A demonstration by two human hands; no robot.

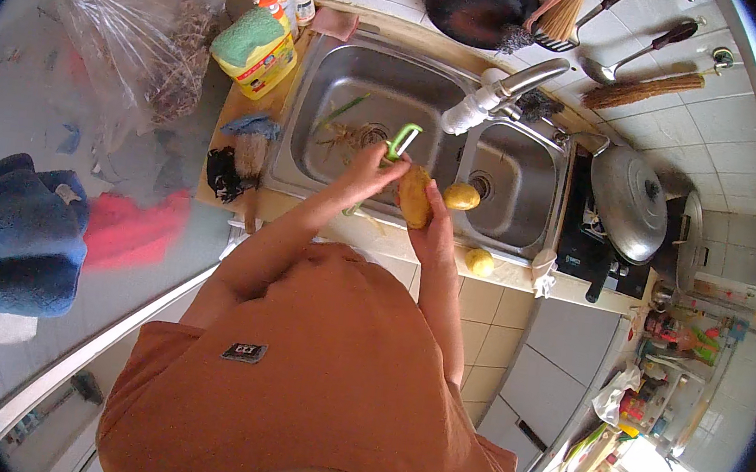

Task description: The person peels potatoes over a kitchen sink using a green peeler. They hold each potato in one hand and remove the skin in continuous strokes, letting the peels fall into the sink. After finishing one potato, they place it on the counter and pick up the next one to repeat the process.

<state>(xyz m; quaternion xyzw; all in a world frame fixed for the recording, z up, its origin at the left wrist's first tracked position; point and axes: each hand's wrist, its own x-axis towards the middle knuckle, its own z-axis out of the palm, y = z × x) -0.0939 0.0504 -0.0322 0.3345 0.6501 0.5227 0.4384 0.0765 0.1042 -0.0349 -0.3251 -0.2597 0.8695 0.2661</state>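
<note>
A green peeler [403,140] is gripped in my left hand [372,174], its blade end pointing up above the sink. My right hand [434,225] holds a large yellow-skinned potato [414,197] upright beside it, over the sink's front rim. The peeler blade is apart from the potato. A smaller potato [461,196] rests by the divider between the two basins, just right of my right hand. Another pale potato [480,262] sits on the counter's front edge. In the left basin [339,85], root scraps [340,135] and a green stalk [346,108] lie around the drain.
A faucet [499,96] with a white-wrapped spout reaches over the divider. At left stand a yellow container [258,58] topped by a green sponge and a plastic bag [142,34]. A lidded pot [628,205] occupies the cooktop [574,262] at right. A wok [477,6] leans behind.
</note>
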